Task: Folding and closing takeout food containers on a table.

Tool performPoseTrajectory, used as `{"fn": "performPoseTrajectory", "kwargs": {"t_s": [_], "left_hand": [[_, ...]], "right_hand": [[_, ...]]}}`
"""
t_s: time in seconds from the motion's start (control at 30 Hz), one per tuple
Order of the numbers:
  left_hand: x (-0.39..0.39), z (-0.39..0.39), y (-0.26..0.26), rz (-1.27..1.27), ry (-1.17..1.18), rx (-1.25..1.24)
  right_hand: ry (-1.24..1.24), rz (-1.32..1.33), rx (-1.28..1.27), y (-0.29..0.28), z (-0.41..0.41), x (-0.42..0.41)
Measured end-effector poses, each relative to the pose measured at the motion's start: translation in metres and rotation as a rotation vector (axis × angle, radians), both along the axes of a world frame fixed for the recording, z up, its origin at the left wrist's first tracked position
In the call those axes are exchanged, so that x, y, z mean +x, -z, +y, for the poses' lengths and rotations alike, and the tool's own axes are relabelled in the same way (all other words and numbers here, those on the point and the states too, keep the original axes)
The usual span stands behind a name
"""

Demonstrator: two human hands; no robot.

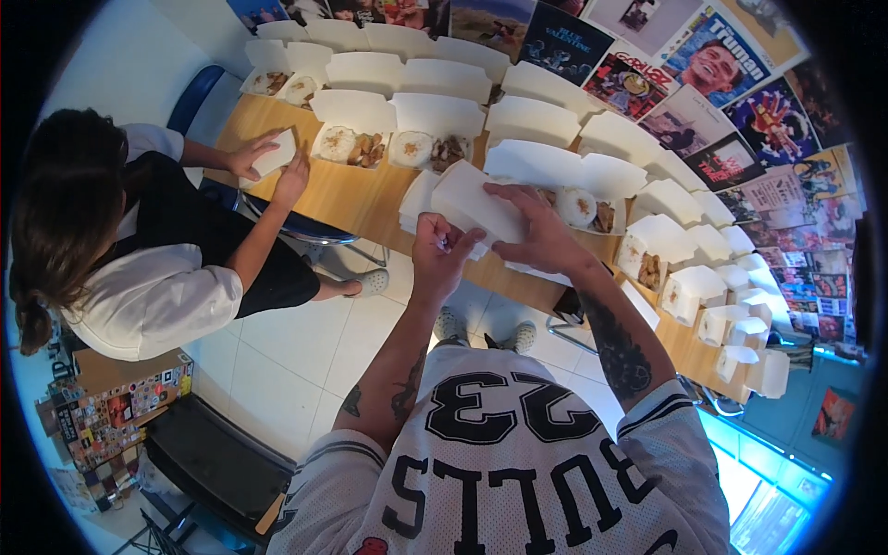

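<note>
A white paperboard takeaway box (479,201), its lid folded over, is between my two hands above the near edge of the wooden table. My right hand (531,225) grips its right side, fingers spread over the top. My left hand (442,253) is at the near left corner, fingers curled and thumb out; whether it grips the board I cannot tell. More white board (415,201) lies under and left of this box. Just behind stand open boxes of rice and browned meat, one (423,149) at the back left and another (586,208) to the right.
Many open food boxes line the long wooden table (368,201), curving to the far right (749,368). A co-worker (146,243) at the left holds a closed white box (275,156). Posters cover the wall (565,45). A black-topped table (215,458) stands behind on the left.
</note>
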State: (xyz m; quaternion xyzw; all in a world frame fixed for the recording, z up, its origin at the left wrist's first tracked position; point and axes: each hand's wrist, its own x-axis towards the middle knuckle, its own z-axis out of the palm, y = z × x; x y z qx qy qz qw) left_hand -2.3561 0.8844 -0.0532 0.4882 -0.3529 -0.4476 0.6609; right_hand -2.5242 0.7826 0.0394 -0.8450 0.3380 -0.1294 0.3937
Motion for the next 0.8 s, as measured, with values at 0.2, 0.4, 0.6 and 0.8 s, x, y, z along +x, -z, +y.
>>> {"fn": "performPoseTrajectory", "kwargs": {"t_s": [0.2,0.4,0.6,0.8], "left_hand": [[-0.050,-0.024,-0.007,0.197,-0.127,-0.242],[-0.077,0.008,0.026,-0.058,0.225,0.307],[-0.075,0.082,0.037,-0.293,0.273,0.381],[-0.064,0.110,0.039,-0.354,0.311,0.405]], "right_hand": [[-0.043,-0.091,0.195,-0.042,0.003,-0.032],[0.080,0.009,0.084,-0.017,-0.010,-0.081],[0.020,0.471,-0.283,0.074,-0.013,-0.109],[-0.036,0.443,-0.236,0.123,-0.004,-0.110]]}}
